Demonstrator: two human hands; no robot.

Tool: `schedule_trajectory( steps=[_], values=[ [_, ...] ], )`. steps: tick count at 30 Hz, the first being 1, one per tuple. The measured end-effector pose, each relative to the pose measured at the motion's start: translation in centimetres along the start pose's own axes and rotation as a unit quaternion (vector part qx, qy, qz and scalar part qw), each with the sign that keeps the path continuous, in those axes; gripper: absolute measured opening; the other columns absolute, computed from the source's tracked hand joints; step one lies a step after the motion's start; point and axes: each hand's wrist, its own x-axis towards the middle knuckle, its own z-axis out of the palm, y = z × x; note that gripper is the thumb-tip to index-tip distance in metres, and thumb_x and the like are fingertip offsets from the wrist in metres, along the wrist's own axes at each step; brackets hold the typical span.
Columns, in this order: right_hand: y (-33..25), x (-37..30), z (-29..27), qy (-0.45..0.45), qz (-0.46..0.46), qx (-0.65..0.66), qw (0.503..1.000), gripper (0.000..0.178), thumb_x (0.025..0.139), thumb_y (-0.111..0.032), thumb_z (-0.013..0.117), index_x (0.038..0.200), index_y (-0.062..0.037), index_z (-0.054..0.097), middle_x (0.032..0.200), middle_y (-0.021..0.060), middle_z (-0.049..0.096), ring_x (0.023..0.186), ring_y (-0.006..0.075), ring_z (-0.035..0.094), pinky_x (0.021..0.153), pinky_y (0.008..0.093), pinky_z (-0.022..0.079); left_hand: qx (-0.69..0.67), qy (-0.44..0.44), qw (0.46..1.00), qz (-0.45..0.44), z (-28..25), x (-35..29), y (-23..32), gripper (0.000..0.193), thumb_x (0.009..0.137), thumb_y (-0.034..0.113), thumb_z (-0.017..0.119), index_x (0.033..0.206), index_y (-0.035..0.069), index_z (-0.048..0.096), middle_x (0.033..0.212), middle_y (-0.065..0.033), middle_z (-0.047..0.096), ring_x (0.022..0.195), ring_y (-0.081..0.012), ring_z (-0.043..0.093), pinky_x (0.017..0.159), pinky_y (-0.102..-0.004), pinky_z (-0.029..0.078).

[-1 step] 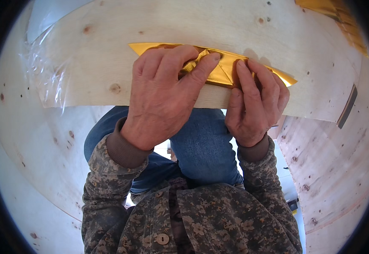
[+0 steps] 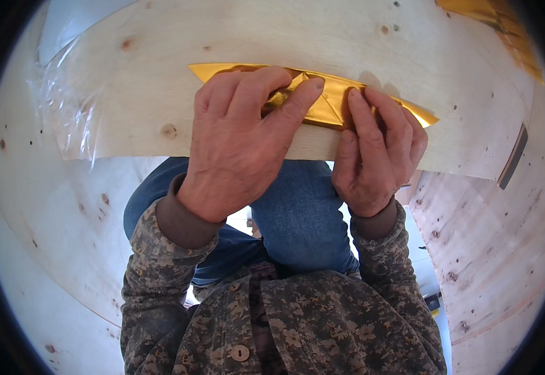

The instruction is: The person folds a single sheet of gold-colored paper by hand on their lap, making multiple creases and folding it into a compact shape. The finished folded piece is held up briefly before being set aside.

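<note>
A strip of shiny gold foil paper [image 2: 330,103], folded and pointed at both ends, lies across the wooden board in front of me. My left hand [image 2: 238,140] is closed on its left half, with curled fingers over the far edge and the thumb against a raised triangular fold near the middle. On the right half, the fingers of my right hand [image 2: 382,147] press down, bent, with the thumb tucked at the near edge. Both hands hide parts of the paper, including what lies under the left fingers.
The pale plywood board [image 2: 169,130] has a near edge above my knees. Clear crinkled plastic film [image 2: 75,109] lies at its left, beside a whitish sheet [image 2: 82,22]. More gold foil paper [image 2: 504,28] rests at the far right. A dark strip [image 2: 512,156] sits along the right edge.
</note>
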Motion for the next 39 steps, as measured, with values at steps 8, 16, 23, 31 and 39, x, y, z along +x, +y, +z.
schedule_trajectory(
  steps=[8, 16, 23, 31, 39],
  values=[
    [-0.02, -0.03, 0.04, -0.005, 0.000, -0.004, 1.000, 0.041, 0.077, -0.011, 0.072, 0.118, -0.0076, 0.074, 0.124, 0.0089, 0.065, 0.108, 0.0265, 0.060, 0.095, 0.0395, 0.043, 0.005, -0.005, 1.000, 0.000, -0.17, -0.04, 0.00, 0.044, 0.087, 0.004, 0.068, 0.130, 0.014, 0.068, 0.118, -0.0077, 0.057, 0.104, -0.0250, 0.055, 0.091, -0.0366, 0.046],
    [-0.19, -0.42, 0.22, 0.000, 0.008, -0.019, 1.000, 0.041, 0.079, -0.013, 0.072, 0.120, -0.0087, 0.074, 0.125, 0.0101, 0.062, 0.111, 0.0272, 0.057, 0.097, 0.0393, 0.042, 0.005, -0.009, 1.000, -0.004, -0.26, 0.02, 0.09, 0.044, 0.086, 0.003, 0.068, 0.129, 0.013, 0.069, 0.118, -0.0081, 0.057, 0.105, -0.0253, 0.054, 0.092, -0.0365, 0.047],
    [-0.01, -0.39, 0.12, -0.006, 0.003, -0.017, 1.000, 0.042, 0.081, -0.015, 0.072, 0.123, -0.0091, 0.073, 0.126, 0.0095, 0.062, 0.112, 0.0267, 0.057, 0.097, 0.0394, 0.042, 0.008, -0.014, 1.000, -0.009, -0.29, 0.08, 0.22, 0.043, 0.086, 0.002, 0.068, 0.128, 0.013, 0.070, 0.119, -0.0079, 0.057, 0.106, -0.0253, 0.053, 0.092, -0.0341, 0.048],
    [0.00, -0.44, 0.14, -0.014, 0.005, -0.023, 1.000, 0.041, 0.082, -0.017, 0.072, 0.123, -0.0099, 0.073, 0.127, 0.0088, 0.062, 0.113, 0.0263, 0.057, 0.097, 0.0401, 0.042, 0.010, -0.007, 1.000, -0.005, -0.01, -0.01, 0.10, 0.044, 0.087, 0.001, 0.067, 0.129, 0.012, 0.069, 0.118, -0.0081, 0.057, 0.106, -0.0250, 0.053, 0.091, -0.0337, 0.049],
    [0.03, -0.50, 0.15, -0.015, 0.004, -0.028, 0.999, 0.042, 0.082, -0.017, 0.071, 0.123, -0.0106, 0.073, 0.127, 0.0084, 0.062, 0.114, 0.0260, 0.056, 0.097, 0.0403, 0.043, 0.015, -0.014, 1.000, -0.007, -0.12, -0.02, 0.14, 0.044, 0.087, 0.002, 0.068, 0.130, 0.012, 0.069, 0.118, -0.0079, 0.057, 0.106, -0.0248, 0.053, 0.092, -0.0334, 0.048]
  ],
)
